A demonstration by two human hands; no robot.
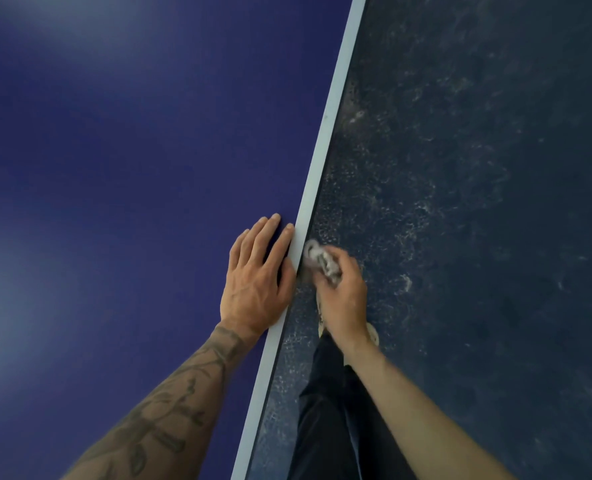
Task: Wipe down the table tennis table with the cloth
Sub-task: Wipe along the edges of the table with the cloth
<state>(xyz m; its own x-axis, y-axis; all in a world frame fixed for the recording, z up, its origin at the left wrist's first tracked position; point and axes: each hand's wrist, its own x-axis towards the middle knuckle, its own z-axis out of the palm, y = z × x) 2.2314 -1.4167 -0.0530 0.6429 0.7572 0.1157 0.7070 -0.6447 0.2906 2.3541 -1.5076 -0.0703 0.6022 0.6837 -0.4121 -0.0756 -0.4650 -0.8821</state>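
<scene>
The blue table tennis table (131, 168) fills the left of the head view, with a white line (325, 133) along its right edge. My left hand (258, 282) lies flat on the table beside that edge, fingers straight. My right hand (341, 296) is just off the edge, gripping a bunched grey-white cloth (322, 259). The cloth sits against the side of the table edge, slightly blurred.
Dark speckled floor (478, 202) lies to the right of the table. My dark trouser leg (329, 410) and a light shoe (372, 334) stand close beside the table edge, below my right hand.
</scene>
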